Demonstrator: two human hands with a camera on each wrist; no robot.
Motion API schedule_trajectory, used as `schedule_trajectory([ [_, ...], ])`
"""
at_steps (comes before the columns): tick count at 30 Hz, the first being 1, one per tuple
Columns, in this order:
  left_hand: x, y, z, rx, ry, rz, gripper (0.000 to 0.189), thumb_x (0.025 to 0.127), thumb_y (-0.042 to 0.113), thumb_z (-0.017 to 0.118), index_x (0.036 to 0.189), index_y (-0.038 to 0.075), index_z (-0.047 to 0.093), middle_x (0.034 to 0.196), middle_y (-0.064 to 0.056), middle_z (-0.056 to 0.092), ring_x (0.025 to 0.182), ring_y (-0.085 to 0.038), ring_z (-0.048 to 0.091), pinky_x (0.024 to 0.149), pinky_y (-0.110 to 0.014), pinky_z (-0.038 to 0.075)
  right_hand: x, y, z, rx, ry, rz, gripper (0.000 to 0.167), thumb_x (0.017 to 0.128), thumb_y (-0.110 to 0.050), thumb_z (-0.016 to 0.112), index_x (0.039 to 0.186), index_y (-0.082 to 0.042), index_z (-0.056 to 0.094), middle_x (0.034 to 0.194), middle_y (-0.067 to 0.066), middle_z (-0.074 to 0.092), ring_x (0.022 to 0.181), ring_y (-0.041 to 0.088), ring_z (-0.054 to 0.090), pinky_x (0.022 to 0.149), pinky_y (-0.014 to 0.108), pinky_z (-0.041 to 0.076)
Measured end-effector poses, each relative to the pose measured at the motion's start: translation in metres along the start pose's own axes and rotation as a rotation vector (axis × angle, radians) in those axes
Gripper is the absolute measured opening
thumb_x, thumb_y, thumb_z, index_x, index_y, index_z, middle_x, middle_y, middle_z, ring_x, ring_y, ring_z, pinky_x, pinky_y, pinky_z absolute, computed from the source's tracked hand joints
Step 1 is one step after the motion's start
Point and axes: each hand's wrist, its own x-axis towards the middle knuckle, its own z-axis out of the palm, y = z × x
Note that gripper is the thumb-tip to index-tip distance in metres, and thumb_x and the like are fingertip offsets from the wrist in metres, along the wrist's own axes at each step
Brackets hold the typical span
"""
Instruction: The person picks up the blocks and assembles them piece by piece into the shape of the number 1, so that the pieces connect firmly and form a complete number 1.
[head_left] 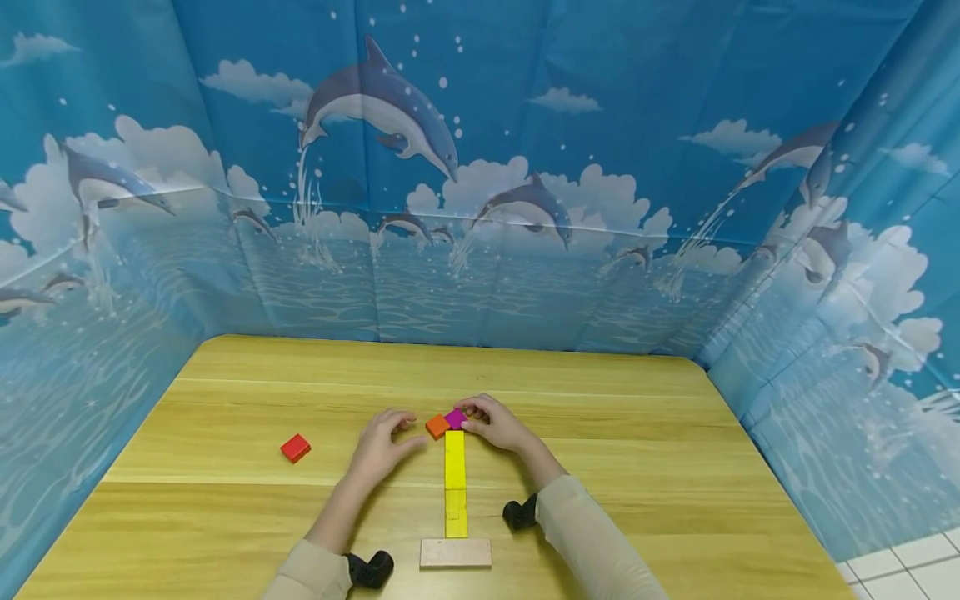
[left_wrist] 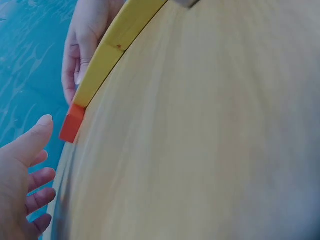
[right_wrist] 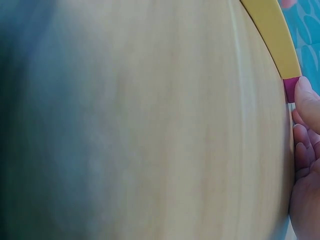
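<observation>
At the far end of a line of two yellow blocks [head_left: 455, 460], an orange block [head_left: 437, 427] and a magenta block [head_left: 455, 419] sit side by side, turned at an angle. My right hand [head_left: 491, 422] pinches the magenta block between thumb and fingers; in the right wrist view the thumb lies against the magenta block [right_wrist: 291, 90]. My left hand [head_left: 384, 446] hovers just left of the orange block, fingers spread and loosely bent, holding nothing. The left wrist view shows a gap between that hand [left_wrist: 25, 185] and the orange block [left_wrist: 73, 123].
A pale wooden plank [head_left: 456, 554] lies crosswise at the near end of the yellow line. Off to the left is a red block [head_left: 296, 448]. The wooden table [head_left: 637, 467] is backed by a blue dolphin curtain [head_left: 480, 275].
</observation>
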Motion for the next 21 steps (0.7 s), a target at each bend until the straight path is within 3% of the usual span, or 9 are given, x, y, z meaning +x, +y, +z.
schedule_trajectory([
  [6, -0.01, -0.001, -0.019, 0.029, 0.022, -0.021, 0.043, 0.074, 0.031, 0.075, 0.109, 0.009, 0.063, 0.098, -0.004, 0.062, 0.092, -0.023, 0.054, 0.091, -0.05, 0.033, -0.002, -0.006, -0.002, -0.009, -0.009, 0.017, 0.031, 0.09, -0.002, 0.054, 0.119, 0.008, 0.053, 0.102, 0.025, 0.051, 0.088, 0.028, 0.046, 0.079, 0.037, 0.04],
  [13, -0.02, -0.008, -0.042, 0.104, 0.048, -0.015, 0.047, 0.074, 0.032, 0.075, 0.113, 0.009, 0.061, 0.099, -0.006, 0.062, 0.092, -0.026, 0.053, 0.091, -0.054, 0.029, -0.001, -0.004, -0.002, -0.004, -0.016, 0.019, 0.031, 0.09, -0.003, 0.054, 0.119, 0.008, 0.052, 0.105, 0.026, 0.051, 0.091, 0.031, 0.047, 0.081, 0.042, 0.039],
  [21, -0.032, -0.018, -0.066, 0.166, 0.07, -0.015, 0.055, 0.073, 0.029, 0.077, 0.12, 0.009, 0.057, 0.1, -0.007, 0.061, 0.092, -0.028, 0.052, 0.081, -0.046, 0.033, -0.001, -0.003, -0.002, 0.002, -0.017, 0.021, 0.031, 0.09, -0.002, 0.054, 0.119, 0.009, 0.052, 0.105, 0.026, 0.05, 0.091, 0.033, 0.047, 0.081, 0.044, 0.039],
])
